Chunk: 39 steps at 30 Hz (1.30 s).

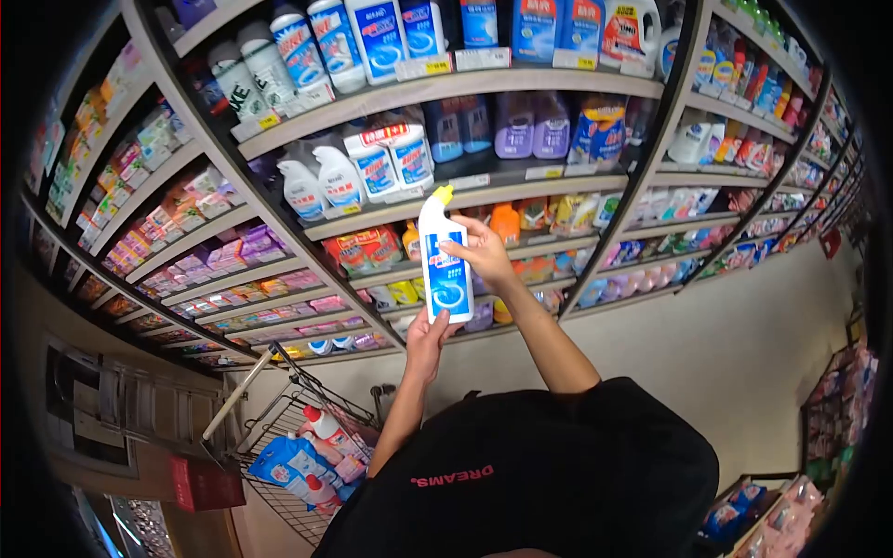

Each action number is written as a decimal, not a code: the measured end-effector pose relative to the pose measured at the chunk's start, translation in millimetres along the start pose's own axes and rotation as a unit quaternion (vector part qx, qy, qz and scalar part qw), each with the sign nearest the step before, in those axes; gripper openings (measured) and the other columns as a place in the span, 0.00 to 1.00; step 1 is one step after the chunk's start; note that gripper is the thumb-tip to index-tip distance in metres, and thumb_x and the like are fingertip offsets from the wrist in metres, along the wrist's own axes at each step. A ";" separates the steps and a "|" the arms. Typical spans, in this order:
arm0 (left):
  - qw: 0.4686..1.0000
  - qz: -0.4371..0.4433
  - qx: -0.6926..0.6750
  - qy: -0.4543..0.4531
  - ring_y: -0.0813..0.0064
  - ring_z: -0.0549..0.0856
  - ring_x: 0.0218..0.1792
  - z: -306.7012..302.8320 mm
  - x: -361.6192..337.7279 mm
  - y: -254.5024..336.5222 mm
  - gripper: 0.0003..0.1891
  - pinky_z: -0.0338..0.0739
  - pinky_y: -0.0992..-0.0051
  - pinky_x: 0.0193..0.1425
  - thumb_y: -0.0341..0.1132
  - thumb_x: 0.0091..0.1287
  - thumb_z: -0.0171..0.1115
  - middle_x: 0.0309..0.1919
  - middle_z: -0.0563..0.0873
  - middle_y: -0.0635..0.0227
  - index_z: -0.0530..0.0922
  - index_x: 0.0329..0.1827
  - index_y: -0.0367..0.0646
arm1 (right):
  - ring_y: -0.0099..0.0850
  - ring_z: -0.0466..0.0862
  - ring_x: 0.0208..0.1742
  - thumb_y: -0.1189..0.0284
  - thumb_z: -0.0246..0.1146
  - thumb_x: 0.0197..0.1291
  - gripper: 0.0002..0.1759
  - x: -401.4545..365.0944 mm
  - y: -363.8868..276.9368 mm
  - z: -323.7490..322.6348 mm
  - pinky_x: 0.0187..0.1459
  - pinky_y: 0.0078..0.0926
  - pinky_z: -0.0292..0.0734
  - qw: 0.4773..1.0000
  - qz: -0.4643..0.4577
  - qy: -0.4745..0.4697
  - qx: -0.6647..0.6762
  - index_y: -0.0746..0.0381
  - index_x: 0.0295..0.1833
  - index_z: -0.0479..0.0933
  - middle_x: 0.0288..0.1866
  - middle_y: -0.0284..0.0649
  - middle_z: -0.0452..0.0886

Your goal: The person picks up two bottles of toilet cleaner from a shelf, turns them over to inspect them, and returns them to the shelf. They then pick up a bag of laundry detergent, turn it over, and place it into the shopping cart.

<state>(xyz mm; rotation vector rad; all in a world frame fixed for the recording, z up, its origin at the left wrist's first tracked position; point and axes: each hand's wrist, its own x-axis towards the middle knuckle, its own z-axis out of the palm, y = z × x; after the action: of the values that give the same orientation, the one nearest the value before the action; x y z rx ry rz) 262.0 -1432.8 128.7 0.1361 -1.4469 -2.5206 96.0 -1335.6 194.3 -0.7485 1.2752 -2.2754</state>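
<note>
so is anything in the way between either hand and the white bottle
Nothing visible stands between them: the right hand holds the white bottle by its upper part, the left hand near its base.

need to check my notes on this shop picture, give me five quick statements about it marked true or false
1. The left hand and right hand both hold the white bottle. True.
2. The bottle's cap is red. False: it is yellow.
3. A shopping cart stands to the person's left. True.
4. The cart is empty. False: it holds goods, including a blue bag.
5. The person's black top bears pink lettering. True.
</note>
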 end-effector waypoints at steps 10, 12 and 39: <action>1.000 -0.003 0.013 0.012 0.74 0.85 0.54 -12.4 -9.5 -1.8 0.20 0.79 0.66 0.65 0.36 0.77 0.58 0.55 0.85 0.64 0.72 0.66 0.36 | 0.26 0.83 0.58 0.63 0.64 0.68 0.32 -37.8 14.5 5.5 0.56 0.29 0.82 0.982 0.139 -0.015 0.125 0.61 0.73 0.63 0.58 0.36 0.81; 1.000 0.005 0.021 0.002 0.74 0.85 0.54 -13.2 -6.1 -4.2 0.19 0.79 0.66 0.64 0.36 0.77 0.58 0.55 0.85 0.64 0.72 0.66 0.36 | 0.28 0.82 0.59 0.64 0.64 0.68 0.36 -40.4 19.5 9.0 0.59 0.31 0.81 0.978 0.152 -0.005 0.144 0.55 0.77 0.59 0.63 0.37 0.78; 0.885 0.121 0.423 0.152 0.66 0.81 0.52 2.4 2.9 3.2 0.41 0.78 0.67 0.54 0.35 0.50 0.82 0.51 0.77 0.54 0.62 0.60 0.33 | 0.36 0.72 0.73 0.66 0.53 0.62 0.42 -49.0 38.1 17.6 0.71 0.40 0.68 0.972 0.196 -0.008 0.127 0.55 0.82 0.48 0.75 0.41 0.68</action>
<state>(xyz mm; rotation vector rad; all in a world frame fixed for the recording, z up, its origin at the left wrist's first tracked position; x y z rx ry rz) 259.2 -1433.1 132.7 0.4365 -2.1363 -1.4377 148.5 -1336.3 156.8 -0.3834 0.9923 -2.0474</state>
